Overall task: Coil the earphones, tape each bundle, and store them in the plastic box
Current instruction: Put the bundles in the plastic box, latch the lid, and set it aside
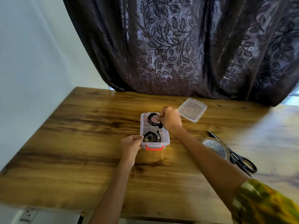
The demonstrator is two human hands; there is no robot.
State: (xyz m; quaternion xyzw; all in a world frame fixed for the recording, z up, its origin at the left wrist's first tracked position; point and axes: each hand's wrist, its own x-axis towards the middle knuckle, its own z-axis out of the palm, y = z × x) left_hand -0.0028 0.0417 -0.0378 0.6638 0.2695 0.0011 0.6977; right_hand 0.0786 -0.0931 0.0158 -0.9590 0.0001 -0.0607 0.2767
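A clear plastic box with an orange latch stands open on the wooden table. Inside, near the front, lies one coiled black earphone bundle. My right hand grips a second coiled black earphone bundle over the far end of the box. My left hand holds the box by its near left corner, fingers curled on the rim.
The box's clear lid lies behind and to the right. A roll of clear tape, black scissors and a dark pen lie right of my forearm. A dark patterned curtain hangs behind the table.
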